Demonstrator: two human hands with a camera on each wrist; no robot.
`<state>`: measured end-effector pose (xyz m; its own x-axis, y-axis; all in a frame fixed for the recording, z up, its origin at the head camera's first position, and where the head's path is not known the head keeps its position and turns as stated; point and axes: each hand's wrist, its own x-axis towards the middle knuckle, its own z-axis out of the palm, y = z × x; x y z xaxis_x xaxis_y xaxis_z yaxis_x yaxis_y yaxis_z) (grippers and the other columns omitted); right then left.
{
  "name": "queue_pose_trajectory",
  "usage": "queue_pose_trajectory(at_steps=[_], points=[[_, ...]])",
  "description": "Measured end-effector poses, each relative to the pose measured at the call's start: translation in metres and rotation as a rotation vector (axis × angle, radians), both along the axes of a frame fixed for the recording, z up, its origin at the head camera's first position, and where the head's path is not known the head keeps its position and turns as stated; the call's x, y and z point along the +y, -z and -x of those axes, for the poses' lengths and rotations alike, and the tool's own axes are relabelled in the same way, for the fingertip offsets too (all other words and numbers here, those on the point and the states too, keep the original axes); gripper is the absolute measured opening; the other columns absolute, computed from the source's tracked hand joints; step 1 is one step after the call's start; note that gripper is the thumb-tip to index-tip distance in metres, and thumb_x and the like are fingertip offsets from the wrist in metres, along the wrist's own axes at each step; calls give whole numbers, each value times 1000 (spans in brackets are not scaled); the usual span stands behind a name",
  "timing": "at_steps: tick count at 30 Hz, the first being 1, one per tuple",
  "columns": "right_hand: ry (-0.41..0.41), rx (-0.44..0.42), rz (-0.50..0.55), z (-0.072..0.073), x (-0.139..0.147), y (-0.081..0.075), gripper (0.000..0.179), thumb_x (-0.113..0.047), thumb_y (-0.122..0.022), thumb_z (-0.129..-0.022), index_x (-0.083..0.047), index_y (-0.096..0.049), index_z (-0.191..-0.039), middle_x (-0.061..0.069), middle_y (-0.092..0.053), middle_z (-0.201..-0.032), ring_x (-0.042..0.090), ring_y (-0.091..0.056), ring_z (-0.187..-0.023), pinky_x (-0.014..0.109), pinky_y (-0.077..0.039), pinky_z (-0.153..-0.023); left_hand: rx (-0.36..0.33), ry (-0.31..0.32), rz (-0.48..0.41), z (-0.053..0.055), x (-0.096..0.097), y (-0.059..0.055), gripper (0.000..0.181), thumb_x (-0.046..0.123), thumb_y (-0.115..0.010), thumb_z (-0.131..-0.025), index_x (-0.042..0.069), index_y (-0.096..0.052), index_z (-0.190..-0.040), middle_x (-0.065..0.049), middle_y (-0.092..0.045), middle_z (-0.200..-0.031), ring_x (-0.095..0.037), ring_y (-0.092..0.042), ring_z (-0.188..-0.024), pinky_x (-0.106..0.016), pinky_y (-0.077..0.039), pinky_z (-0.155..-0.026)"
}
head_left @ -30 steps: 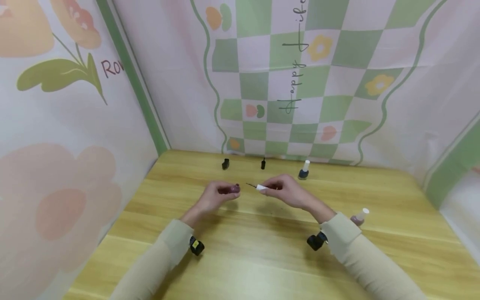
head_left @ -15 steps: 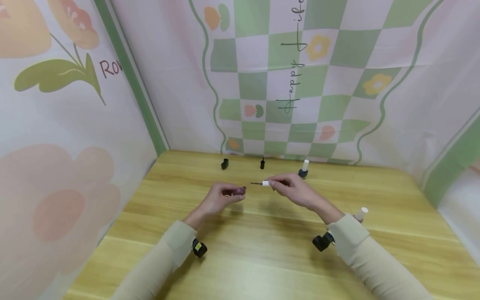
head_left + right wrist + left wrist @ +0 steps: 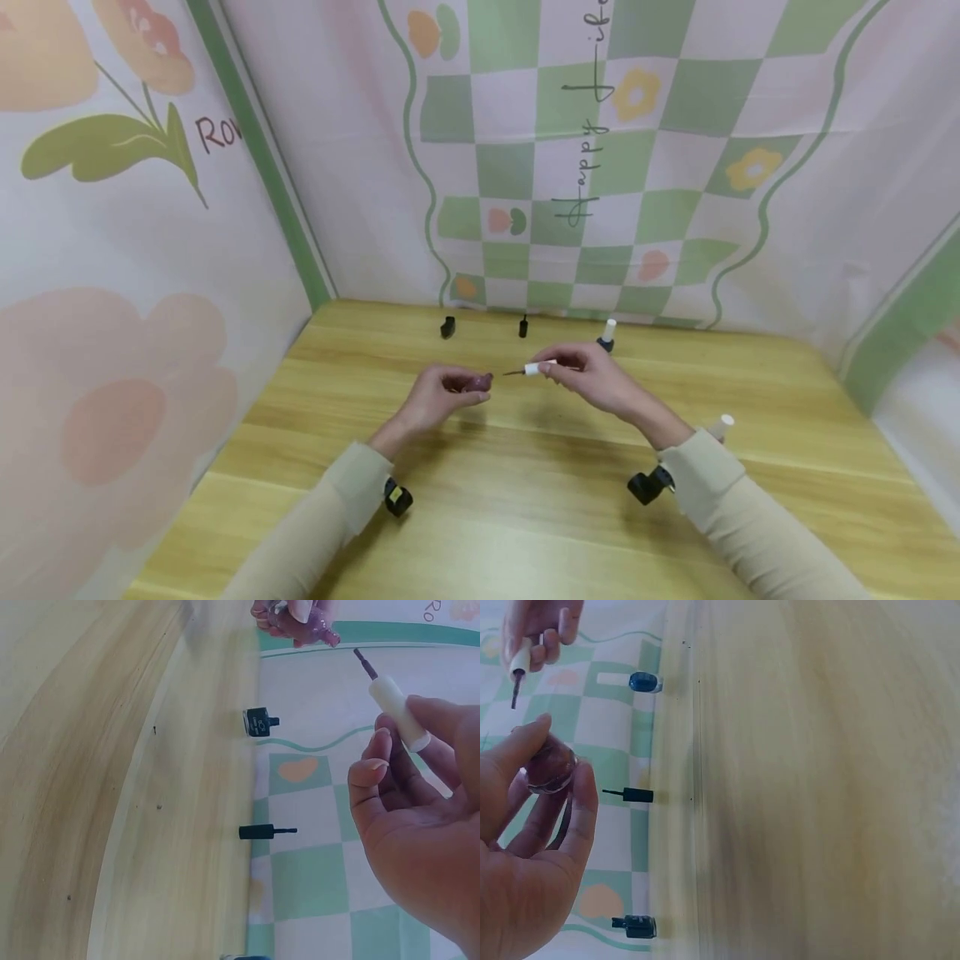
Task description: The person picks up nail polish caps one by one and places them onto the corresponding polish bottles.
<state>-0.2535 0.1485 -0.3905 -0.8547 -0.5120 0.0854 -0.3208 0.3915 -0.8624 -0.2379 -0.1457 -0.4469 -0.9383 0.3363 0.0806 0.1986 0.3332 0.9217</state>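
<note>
My left hand (image 3: 438, 398) pinches a small mauve nail polish bottle (image 3: 309, 628), its uncapped neck tilted to the right. Between the thumb and fingers of my right hand (image 3: 588, 379) is a white nail polish cap (image 3: 397, 712), with its dark-coated brush (image 3: 365, 663) pointing at the bottle's mouth. A short gap separates brush tip and neck. Both hands are raised above the wooden table. In the left wrist view the bottle (image 3: 550, 766) shows its rounded glass base, and fingers cover part of it.
Along the table's back edge stand an open black polish bottle (image 3: 447, 327), a black cap (image 3: 523, 327) with its brush upward, and a dark blue bottle (image 3: 606, 343) with a white cap. Another white-capped bottle (image 3: 722, 427) is partly hidden behind the right sleeve. A patterned curtain (image 3: 502, 171) hangs behind.
Both hands have shifted slightly right since a second ago. The brush swung level, then dipped a little at its tip. Bottle and cap stay held and apart.
</note>
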Motion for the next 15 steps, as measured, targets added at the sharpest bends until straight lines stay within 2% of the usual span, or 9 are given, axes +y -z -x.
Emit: queue_pose_trajectory(at_steps=[3,10,15], points=[[21,-5,18,-1,-2,-3,19,-28,-66,-102,-15,-73,-114,8,-69,-93,28,-58,-73,29,-48,-57,3,-10,-2,1,1,-1,21,29,-82,-89,20,-79,-107,3,-75,-99,-20,-67,-90,-34,-59,-77],[48,-7,21,-2,-4,-4,19,-29,-68,-101,-15,-73,-112,8,-68,-93,27,-57,-72,27,-46,-57,19,9,-5,0,3,-4,20,25,-82,-89,19,-79,-109,3,-75,-100,-19,-67,-92,-34,-59,-78],[35,-13,15,-2,-7,-3,20,-28,-68,-101,-13,-73,-113,9,-68,-94,40,-57,-77,28,-48,-59,15,24,-6,-1,3,-3,21,22,-82,-89,18,-79,-109,3,-75,-99,-18,-68,-90,-34,-59,-78]])
